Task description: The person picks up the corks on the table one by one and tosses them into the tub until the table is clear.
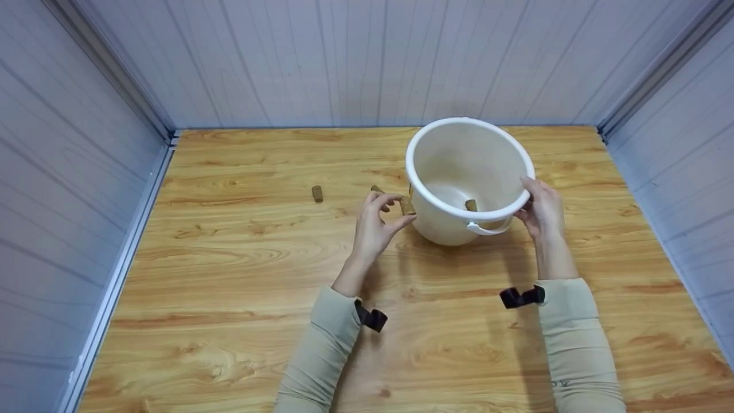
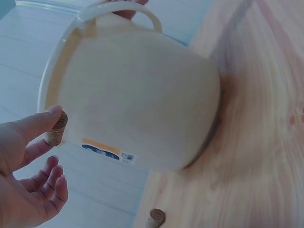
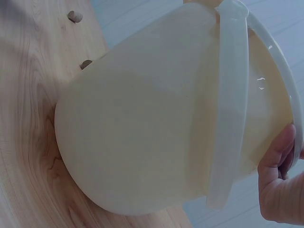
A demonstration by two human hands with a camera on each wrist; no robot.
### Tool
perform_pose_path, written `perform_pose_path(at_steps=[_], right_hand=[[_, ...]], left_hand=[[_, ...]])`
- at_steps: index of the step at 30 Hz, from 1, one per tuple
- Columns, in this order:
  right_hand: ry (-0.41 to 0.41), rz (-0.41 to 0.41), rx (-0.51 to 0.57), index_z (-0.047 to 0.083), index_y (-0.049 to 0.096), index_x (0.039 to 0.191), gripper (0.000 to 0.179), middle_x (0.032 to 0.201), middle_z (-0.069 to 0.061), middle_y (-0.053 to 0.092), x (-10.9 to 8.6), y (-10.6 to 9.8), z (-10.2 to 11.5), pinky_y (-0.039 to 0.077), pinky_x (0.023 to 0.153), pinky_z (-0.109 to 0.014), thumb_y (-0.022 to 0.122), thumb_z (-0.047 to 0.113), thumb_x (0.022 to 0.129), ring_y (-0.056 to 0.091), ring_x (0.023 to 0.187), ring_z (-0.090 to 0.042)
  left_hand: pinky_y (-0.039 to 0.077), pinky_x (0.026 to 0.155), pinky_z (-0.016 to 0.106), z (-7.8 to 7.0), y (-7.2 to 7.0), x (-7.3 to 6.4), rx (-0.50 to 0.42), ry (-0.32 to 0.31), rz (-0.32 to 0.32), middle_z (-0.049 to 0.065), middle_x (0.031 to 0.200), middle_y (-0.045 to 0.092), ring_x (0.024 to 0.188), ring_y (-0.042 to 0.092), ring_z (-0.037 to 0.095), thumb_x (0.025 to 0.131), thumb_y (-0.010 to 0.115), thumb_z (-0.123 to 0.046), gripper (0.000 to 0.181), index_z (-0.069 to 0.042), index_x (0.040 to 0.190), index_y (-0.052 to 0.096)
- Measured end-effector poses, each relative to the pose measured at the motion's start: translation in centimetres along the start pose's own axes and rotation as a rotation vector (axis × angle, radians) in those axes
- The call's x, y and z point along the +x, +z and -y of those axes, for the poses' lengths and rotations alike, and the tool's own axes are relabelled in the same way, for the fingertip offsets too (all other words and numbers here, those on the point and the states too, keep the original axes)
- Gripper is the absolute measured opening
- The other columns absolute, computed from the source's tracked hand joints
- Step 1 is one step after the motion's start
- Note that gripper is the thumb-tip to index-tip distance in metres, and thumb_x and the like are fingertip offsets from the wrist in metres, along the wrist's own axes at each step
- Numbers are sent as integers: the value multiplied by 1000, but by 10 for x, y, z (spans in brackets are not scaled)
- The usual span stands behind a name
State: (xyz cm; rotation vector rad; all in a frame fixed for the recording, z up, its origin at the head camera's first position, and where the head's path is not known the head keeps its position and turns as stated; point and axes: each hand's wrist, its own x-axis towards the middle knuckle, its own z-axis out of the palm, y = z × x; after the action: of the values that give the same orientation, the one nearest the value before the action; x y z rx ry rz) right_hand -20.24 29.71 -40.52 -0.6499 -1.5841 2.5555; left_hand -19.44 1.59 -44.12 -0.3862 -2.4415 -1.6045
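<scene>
My left hand (image 1: pixel 375 225) pinches a cork (image 1: pixel 408 206) between thumb and forefinger, just left of the white bucket's (image 1: pixel 444 226) rim. In the left wrist view that cork (image 2: pixel 56 129) stands at the fingertips while the other fingers curl loosely below. My right hand (image 1: pixel 542 207) grips the bucket's rim on its right side, thumb over the edge, as the right wrist view also shows. Inside the bucket, one cork (image 1: pixel 471 205) lies near the bottom. The bucket's handle (image 1: pixel 487 229) hangs down on the near side.
On the wooden table (image 1: pixel 241 287), one cork (image 1: pixel 317 194) stands to the left. Another cork (image 1: pixel 377 189) is partly hidden behind my left hand. Pale panel walls (image 1: pixel 298 63) enclose the back and both sides.
</scene>
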Motion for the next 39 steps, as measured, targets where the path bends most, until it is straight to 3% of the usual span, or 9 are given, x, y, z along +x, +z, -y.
perform_pose_path(at_steps=[9,19,29,39], right_hand=[[-12,6,4,1,51,70,19,62,-7,56,2,-2,0,45,42,-25,54,10,87,57,54,-16],[-11,-3,-18,-1,53,84,13,67,-9,60,1,-2,0,46,43,-24,55,12,87,59,57,-16],[-2,-12,-27,1,52,73,17,65,-8,58,2,-1,0,45,44,-25,55,11,87,58,56,-16],[6,2,-6,0,53,75,16,66,-8,58,2,-1,-1,46,45,-25,55,11,87,58,57,-16]], left_hand=[[41,63,24,-21,-1,0,-7,31,26,9,95,53,84,49,18,71,74,-26,39,-7,103,64],[44,64,34,-39,0,7,-48,113,39,8,92,53,82,49,19,70,74,-24,36,-7,101,64],[42,73,25,-53,8,16,-52,148,73,5,91,54,81,50,15,70,75,-21,36,-6,101,64],[44,70,21,-59,21,26,-51,166,88,5,89,54,79,50,13,70,76,-19,35,-4,99,64]])
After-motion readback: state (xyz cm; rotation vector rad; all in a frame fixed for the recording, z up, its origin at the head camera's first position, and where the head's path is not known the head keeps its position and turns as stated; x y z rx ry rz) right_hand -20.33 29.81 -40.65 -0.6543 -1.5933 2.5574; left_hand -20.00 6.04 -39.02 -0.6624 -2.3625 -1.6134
